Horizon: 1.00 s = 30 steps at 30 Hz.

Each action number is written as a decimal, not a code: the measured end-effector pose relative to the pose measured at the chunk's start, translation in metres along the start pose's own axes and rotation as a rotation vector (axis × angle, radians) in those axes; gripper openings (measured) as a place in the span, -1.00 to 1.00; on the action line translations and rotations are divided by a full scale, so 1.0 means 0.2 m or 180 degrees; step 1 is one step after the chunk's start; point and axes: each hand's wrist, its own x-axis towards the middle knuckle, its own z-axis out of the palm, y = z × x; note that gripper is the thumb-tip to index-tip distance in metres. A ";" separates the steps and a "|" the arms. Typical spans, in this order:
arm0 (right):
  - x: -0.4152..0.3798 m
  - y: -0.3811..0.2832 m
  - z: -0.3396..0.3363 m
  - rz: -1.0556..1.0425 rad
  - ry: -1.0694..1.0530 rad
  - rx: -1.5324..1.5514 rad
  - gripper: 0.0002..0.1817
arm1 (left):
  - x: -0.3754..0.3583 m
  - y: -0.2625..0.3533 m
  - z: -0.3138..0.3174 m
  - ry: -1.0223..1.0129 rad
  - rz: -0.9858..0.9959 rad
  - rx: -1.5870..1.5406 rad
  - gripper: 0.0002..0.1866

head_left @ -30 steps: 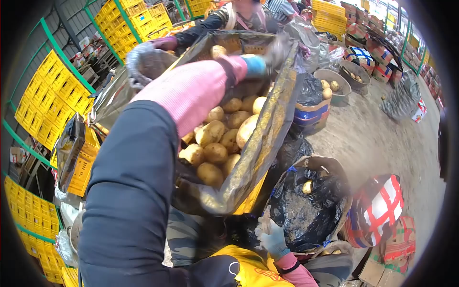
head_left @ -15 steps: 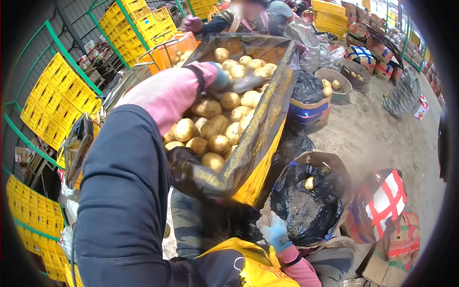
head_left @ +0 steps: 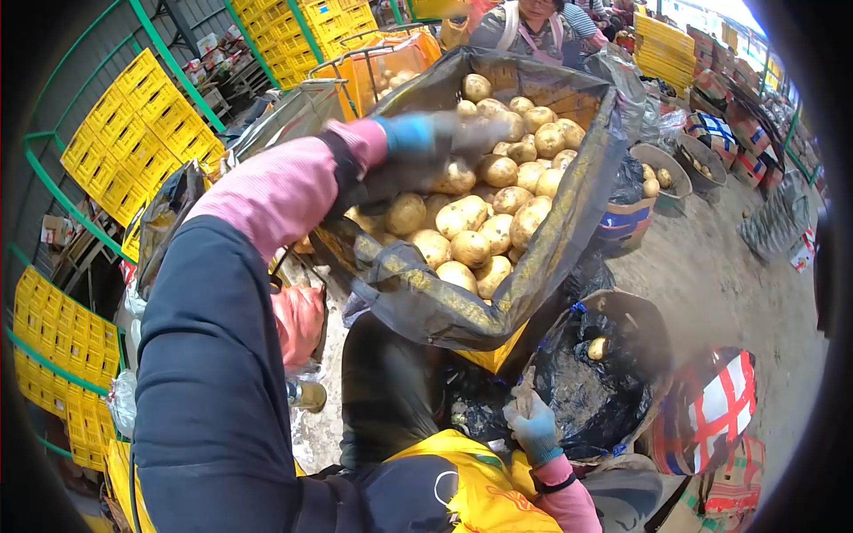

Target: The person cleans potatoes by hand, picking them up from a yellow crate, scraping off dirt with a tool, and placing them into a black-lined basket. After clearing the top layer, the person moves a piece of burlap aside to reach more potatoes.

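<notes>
My left hand (head_left: 444,138), in a blue and grey glove, is smeared by motion above the potatoes (head_left: 471,216) at the upper left of a crate. Whether its fingers hold anything does not show. Dark plastic (head_left: 569,266) lines that yellow crate (head_left: 493,357) and hangs over its rim. Low in the view, my gloved right hand (head_left: 535,428) has its fingers drawn together; what they hold, if anything, is hidden. Beside it stands a basket (head_left: 656,333) lined with black plastic (head_left: 555,355). One potato (head_left: 597,348) lies inside, above a patch of dirt.
Another person (head_left: 524,35) is behind the crate. An orange-lined container (head_left: 373,67) with potatoes stands at the back left, near stacked yellow crates (head_left: 133,133). To the right are a box with black plastic (head_left: 626,218), potato tubs (head_left: 671,178) and a checked bag (head_left: 711,404).
The view has shifted, so the crate sits further right. My left hand has moved across the potatoes and is more blurred. My right hand stays beside the lined basket.
</notes>
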 end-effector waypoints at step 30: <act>-0.02 0.00 0.01 -0.0126 -0.0145 -0.0013 -0.55 | -0.08 0.30 -0.43 -0.0836 -0.0789 0.0681 -0.71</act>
